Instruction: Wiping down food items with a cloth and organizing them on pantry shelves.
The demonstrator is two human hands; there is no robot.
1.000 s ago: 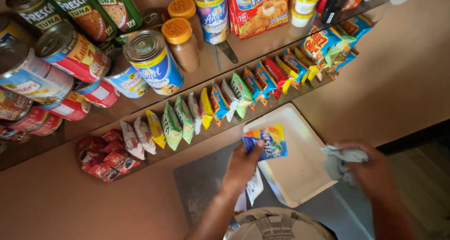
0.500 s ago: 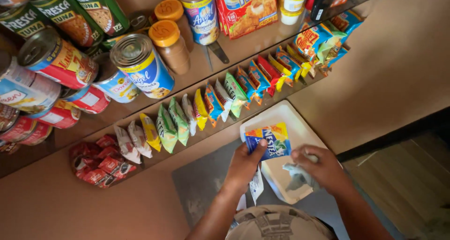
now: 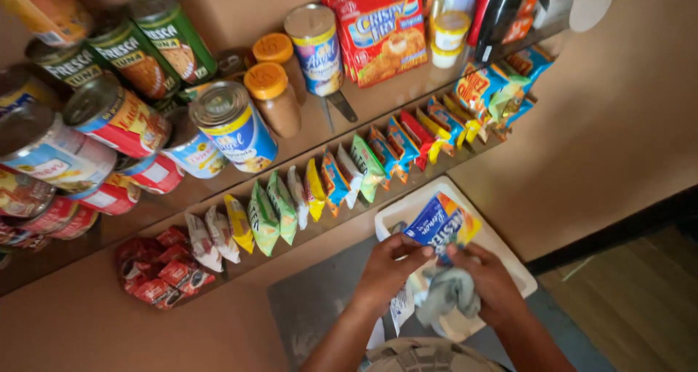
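In the head view, low and a little right of centre, the left hand [image 3: 389, 266] grips the lower left edge of a blue and yellow packet [image 3: 440, 226], its fingers [image 3: 411, 254] clenched on the wrapper. Just to its right the right hand [image 3: 488, 283] has its fingers closed around a crumpled grey cloth [image 3: 445, 298], which is pressed up against the bottom of the packet; the two hands almost touch. The packet stands tilted, its top leaning toward the upper right, and it is held above a white tray [image 3: 502, 252] that lies in the lower right of centre on a grey worktop [image 3: 313, 306]. Slips of white paper [image 3: 400, 310] hang below the left wrist. Across the middle of the frame, running from lower left to upper right, a row of small packets [image 3: 342, 179] in green, yellow, blue, orange and white hangs along the front of a shelf [image 3: 320, 136], with a cluster of red packets [image 3: 156, 270] at its lower left end. On the shelf, in the upper left, stand many cans [image 3: 116, 117] lying at all angles, beside two jars with orange lids [image 3: 273, 96]. Upper centre holds a red box [image 3: 382, 30], and a small white tub with a yellow lid [image 3: 449, 32] sits to its right. A wooden floor [image 3: 640, 306] fills the lower right corner.
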